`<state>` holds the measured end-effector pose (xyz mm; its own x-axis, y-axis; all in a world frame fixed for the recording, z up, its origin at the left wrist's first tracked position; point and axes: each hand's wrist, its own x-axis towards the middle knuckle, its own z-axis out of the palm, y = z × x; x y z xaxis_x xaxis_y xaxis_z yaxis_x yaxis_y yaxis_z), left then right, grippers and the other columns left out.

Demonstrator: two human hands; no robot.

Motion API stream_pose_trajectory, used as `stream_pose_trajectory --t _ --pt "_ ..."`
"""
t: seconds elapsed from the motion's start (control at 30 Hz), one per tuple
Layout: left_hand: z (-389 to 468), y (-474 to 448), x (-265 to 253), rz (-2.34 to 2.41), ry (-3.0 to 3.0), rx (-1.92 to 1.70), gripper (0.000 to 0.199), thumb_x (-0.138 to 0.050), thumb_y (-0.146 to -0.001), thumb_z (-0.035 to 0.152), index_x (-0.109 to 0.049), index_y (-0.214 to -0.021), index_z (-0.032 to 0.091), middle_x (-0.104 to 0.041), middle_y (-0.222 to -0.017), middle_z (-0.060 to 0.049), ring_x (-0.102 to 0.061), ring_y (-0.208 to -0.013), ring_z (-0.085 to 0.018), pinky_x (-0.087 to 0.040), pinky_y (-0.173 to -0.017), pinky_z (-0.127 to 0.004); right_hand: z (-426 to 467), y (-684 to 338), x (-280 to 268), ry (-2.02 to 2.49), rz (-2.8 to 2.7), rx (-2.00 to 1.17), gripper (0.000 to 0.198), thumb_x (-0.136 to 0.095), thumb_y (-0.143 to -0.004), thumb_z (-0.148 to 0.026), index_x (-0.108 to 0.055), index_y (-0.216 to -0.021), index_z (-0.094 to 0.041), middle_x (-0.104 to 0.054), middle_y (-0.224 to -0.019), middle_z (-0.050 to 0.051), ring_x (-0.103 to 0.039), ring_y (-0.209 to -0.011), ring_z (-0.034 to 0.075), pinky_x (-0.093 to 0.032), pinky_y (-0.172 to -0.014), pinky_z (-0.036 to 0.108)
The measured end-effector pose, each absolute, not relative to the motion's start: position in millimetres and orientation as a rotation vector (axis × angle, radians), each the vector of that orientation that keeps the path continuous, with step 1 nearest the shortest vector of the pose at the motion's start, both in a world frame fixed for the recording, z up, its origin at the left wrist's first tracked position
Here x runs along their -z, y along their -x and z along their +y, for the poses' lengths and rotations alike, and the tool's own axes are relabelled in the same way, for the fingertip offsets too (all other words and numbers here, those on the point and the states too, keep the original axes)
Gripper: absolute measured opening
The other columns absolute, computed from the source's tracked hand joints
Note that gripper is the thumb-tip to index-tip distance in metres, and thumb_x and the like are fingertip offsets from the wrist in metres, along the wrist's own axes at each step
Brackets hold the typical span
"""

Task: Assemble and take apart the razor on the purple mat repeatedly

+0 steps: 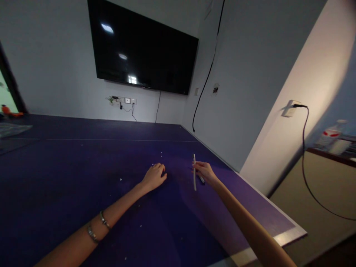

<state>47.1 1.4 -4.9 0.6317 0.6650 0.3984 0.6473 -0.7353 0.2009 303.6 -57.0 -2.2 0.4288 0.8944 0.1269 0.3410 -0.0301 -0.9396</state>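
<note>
My right hand (205,171) pinches a slim pale stick-like piece (195,180) between thumb and fingers, holding it nearly upright above the purple table (116,207). Its exact kind is too small to make out. Just behind the fingers, a short dark object (201,179) shows, partly covered by the hand. To the left, my left hand (154,176) rests on the tabletop with loosely bent fingers and the thumb apart. Nothing shows in it. Small white bits (121,179) lie scattered around it.
A large black television (144,48) hangs on the far wall above sockets (127,100). A black cable (205,79) dangles at the table's right edge. Orange items (11,112) and clear plastic (13,129) lie far left. At right stands a cabinet with a bottle (330,135).
</note>
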Motion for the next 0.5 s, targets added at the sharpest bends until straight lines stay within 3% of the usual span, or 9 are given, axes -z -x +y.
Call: stream_pose_trajectory --t 0.23,0.5 --pt "65 -15 44 1.102 -2.745 -0.557 0.049 -0.050 -0.074 0.033 -0.045 -0.119 0.013 -0.050 -0.126 -0.016 -0.046 -0.116 -0.028 -0.036 -0.095 -0.040 -58 -375 13 2.037 -1.208 -0.329 0.012 -0.058 -0.066 -0.020 -0.068 -0.067 -0.012 -0.061 -0.053 0.003 -0.061 -0.060 0.018 -0.043 -0.054 0.023" --pt "72 -26 49 1.058 -2.691 -0.591 0.054 -0.049 -0.075 0.032 -0.042 -0.124 0.010 -0.050 -0.126 -0.017 -0.048 -0.116 -0.026 -0.035 -0.098 -0.036 -51 -375 30 2.370 -1.306 -0.084 0.018 -0.054 -0.072 -0.021 -0.070 -0.073 -0.012 -0.069 -0.079 0.014 -0.065 -0.078 0.025 -0.042 -0.059 0.024"
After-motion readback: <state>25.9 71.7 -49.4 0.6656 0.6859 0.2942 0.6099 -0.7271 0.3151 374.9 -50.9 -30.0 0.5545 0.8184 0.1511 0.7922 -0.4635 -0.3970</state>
